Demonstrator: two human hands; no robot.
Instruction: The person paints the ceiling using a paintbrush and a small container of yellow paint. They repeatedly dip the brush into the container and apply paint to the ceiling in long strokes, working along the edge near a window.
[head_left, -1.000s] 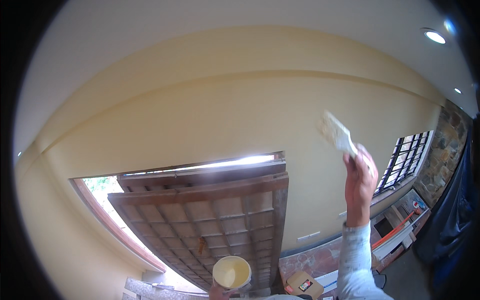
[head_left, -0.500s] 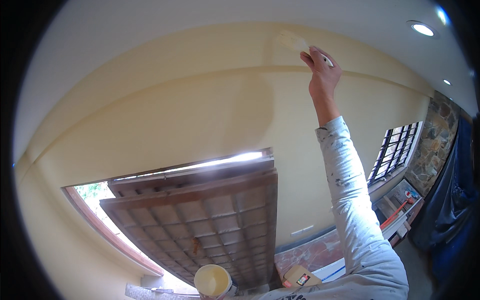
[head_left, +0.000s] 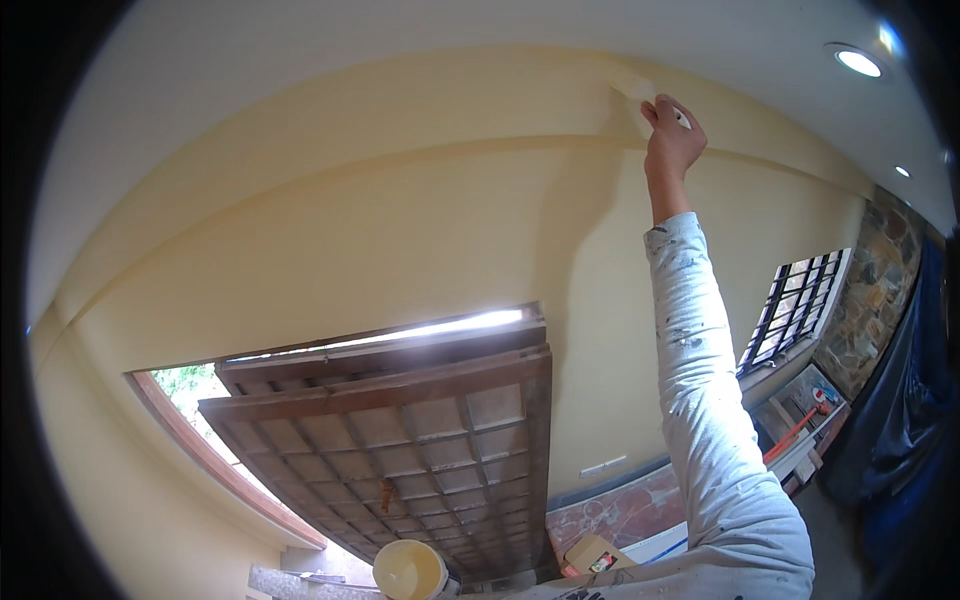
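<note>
– Right hand (head_left: 676, 145) is way up top, fingers pinched around a pale paint brush (head_left: 638, 92). Bristles are at the upper band (head_left: 480, 95) of the wall, just under the ceiling (head_left: 500, 22). Touching or a hair off? Can't tell, pale on pale.

– And the left hand?

– Out of view, so no clue what it's holding, sorry. There's a bucket (head_left: 428, 570) low in the frame, pale yellow inside. Can't tell how much is in it.

– ok but how far along is this, honestly?

– Pretty far, I'd guess. The main wall (head_left: 480, 230) below the band reads as one even cream-yellow, no bare patches that I can spot. Band looks the same colour all the way along too.

– So it's done??

– Wouldn't say that. Brush is up near the ceiling line, so to me it looks like edge work or touch-ups are what's left. Can't tell wet from dry here, or whether it's a first or second coat.

– What about those wooden panels (head_left: 370, 430)?

– Brown and gridded, leaning by the doorway. No cream on them that I can make out.
</note>
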